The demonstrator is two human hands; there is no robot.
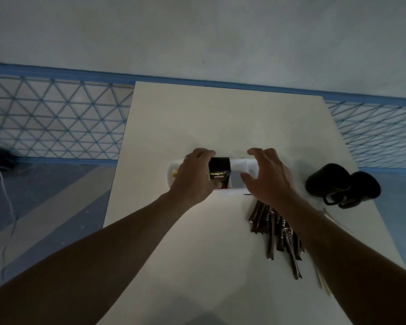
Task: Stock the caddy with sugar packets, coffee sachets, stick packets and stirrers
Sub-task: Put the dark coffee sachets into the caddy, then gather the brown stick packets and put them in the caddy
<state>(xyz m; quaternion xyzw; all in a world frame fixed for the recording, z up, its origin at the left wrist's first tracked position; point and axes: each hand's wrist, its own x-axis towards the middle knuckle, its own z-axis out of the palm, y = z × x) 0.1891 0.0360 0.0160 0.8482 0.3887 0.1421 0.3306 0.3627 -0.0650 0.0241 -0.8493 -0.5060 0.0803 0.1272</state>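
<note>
The grip of the left hand [195, 174] is clenched round a small bundle of dark coffee sachets [219, 172], which stands in the middle compartment of the white caddy [240, 165]. The right hand [265, 177] is released, its fingers spread and bent over the caddy's right end; whether the caddy is touched cannot be told. The step is judged to be the seating of the sachets. It is best done with the bundle squared upright and pressed down to the compartment floor before it is let go, the caddy being steadied by the right hand so that it is not slid along the tabletop [197, 118]. Something yellow [174, 173] shows in the left compartment. The stick packets [277, 231] are heaped by the right forearm, outside the caddy; two black mugs [340, 184] stand further right.
</note>
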